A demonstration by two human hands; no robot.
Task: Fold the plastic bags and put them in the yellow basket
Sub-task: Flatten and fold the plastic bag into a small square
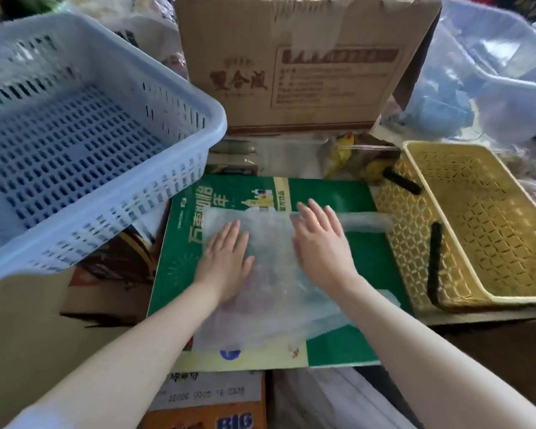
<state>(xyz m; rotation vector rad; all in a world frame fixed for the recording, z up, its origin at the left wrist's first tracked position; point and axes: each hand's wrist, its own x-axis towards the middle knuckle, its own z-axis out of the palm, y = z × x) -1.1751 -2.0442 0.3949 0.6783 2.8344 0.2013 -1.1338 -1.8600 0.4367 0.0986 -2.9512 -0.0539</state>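
Note:
A thin translucent plastic bag (270,298) lies spread flat on a green printed carton (347,193) in front of me. My left hand (225,261) presses palm-down on the bag's left part with straight fingers. My right hand (321,239) lies flat on the bag's upper right part, fingers spread. One bag handle (365,222) stretches right toward the yellow basket (489,224), which stands at the right with nothing visible inside it and has two black handles.
A large pale blue perforated basket (75,144) sits tilted at the left. A brown cardboard box (294,63) stands behind the green carton. Clear plastic bags (492,78) are piled at the far right. More cartons lie under and in front of the green one.

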